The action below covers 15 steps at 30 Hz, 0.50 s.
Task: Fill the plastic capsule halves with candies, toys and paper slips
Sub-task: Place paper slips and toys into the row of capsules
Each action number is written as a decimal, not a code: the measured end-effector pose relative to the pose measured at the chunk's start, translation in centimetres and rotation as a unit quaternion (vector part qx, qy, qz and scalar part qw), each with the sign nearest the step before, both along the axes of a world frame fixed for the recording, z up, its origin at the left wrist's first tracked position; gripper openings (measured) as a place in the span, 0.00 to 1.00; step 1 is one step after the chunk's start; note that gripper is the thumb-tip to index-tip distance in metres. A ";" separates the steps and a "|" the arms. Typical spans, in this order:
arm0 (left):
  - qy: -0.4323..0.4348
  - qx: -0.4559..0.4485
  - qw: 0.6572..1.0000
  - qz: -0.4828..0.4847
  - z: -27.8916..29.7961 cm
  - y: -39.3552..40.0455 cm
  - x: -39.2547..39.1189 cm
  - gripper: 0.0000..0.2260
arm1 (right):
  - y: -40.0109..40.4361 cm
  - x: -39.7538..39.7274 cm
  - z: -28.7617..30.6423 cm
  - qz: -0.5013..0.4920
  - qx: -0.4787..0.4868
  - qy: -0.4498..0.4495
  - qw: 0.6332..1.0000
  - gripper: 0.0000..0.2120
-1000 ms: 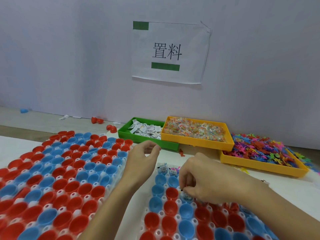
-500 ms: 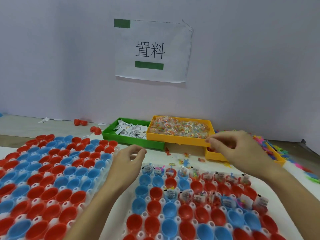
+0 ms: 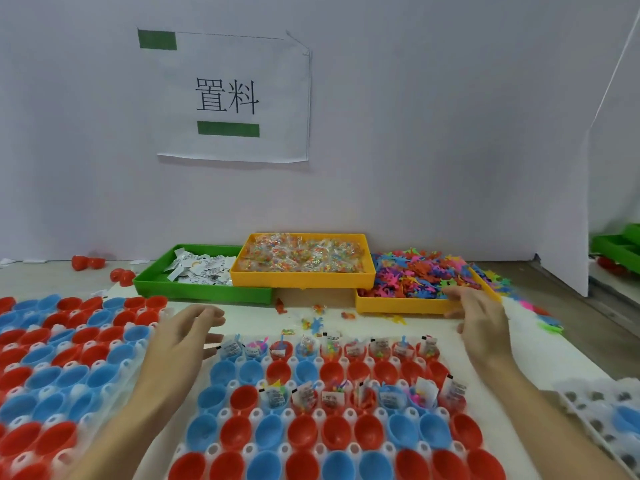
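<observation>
Both hands hovering empty, fingers relaxed: left hand (image 3: 187, 336) beside the near tray of capsule halves (image 3: 332, 420), right hand (image 3: 479, 323) reaching at the yellow toy tray (image 3: 398, 304). Candies tray (image 3: 301, 278) and green paper slips tray (image 3: 194, 292) sitting behind; two capsule rows holding fillings

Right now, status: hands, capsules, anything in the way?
Left hand open, empty, beside the capsule tray. Right hand open at the toy tray, holding nothing visible. Two rows filled, the rest empty. Nothing in the way.
</observation>
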<state>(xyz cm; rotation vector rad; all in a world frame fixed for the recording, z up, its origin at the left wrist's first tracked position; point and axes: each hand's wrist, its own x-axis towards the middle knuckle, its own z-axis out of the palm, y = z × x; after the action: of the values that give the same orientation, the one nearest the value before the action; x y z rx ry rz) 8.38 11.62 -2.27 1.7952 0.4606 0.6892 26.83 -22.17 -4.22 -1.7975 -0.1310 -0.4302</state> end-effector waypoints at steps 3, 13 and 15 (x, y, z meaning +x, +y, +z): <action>0.002 -0.044 0.999 -0.012 -0.7 -0.4 0.2 0.12 | -0.1 -0.3 -0.3 0.004 -0.020 -0.044 0.999 0.15; -0.010 -0.053 0.998 -0.023 -0.9 -1.0 0.2 0.13 | 0.4 -1.1 -0.8 0.161 -0.030 -0.030 0.986 0.25; -0.011 -0.042 0.999 -0.016 -0.9 -0.9 0.2 0.14 | 0.3 -1.1 -0.8 0.175 -0.022 -0.032 0.984 0.25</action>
<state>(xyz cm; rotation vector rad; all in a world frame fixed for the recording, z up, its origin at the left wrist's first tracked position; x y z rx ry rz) 8.58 10.69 -3.22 1.7113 0.4386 0.6562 25.76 -21.82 -5.02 -1.7592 -0.4965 -0.2349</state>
